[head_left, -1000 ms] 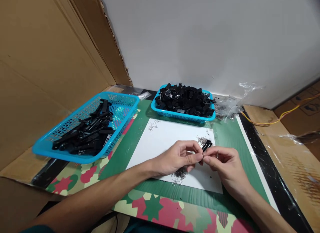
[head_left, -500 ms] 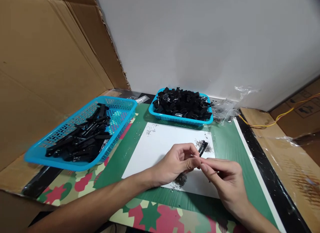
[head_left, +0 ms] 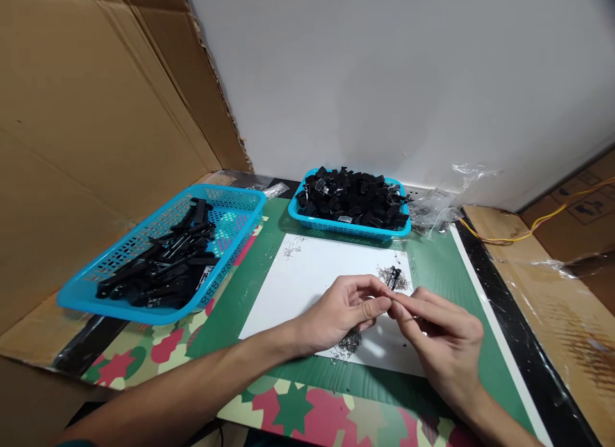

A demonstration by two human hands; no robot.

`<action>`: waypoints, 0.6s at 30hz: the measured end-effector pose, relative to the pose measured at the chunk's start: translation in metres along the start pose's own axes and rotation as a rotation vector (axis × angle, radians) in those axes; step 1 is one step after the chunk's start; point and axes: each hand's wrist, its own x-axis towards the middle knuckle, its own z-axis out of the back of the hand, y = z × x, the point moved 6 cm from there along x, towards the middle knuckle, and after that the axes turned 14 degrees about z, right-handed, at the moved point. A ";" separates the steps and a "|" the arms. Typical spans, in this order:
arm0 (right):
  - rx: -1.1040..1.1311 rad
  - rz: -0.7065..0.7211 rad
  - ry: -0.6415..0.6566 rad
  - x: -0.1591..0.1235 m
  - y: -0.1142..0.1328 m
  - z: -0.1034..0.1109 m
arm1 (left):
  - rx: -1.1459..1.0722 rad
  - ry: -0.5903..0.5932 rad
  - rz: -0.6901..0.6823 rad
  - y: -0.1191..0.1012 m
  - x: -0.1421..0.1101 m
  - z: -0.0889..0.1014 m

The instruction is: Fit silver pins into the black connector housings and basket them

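My left hand [head_left: 343, 314] is closed over the white sheet [head_left: 327, 264], pinching a slim black plastic part [head_left: 394, 278]. The part's far end sticks out beyond the fingers, slanting up; its near end is hidden. Against the left fingertips, the thumb and fingers of my right hand [head_left: 446, 341] are pressed together at that near end. Whatever sits between them is too small or covered to make out. Below the left hand lies a heap of tiny thin metal pieces [head_left: 349, 346], and behind the black part is another such heap [head_left: 401, 282].
On the left stands a blue basket [head_left: 235, 251] with long black parts. At the back, a smaller blue basket [head_left: 346, 228] is piled with short black pieces. Scattered metal bits [head_left: 291, 248] lie on the sheet's far left corner. Clear plastic bags [head_left: 435, 210] and a yellow cable [head_left: 538, 226] are at right.
Both hands stay together around the black part, which has turned slightly. My right hand has shifted right and tilted, and the small metal pin seen in its fingers earlier no longer shows.
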 end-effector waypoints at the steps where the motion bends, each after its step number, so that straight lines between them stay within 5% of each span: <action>1: -0.013 0.033 -0.005 -0.001 0.002 0.001 | 0.003 0.001 -0.002 0.000 -0.001 -0.001; 9: -0.017 0.221 0.025 -0.001 0.009 0.002 | 0.047 -0.047 -0.087 -0.007 -0.010 -0.007; 18: -0.001 -0.026 0.030 0.000 -0.011 0.004 | 0.131 -0.154 -0.117 -0.008 -0.012 0.000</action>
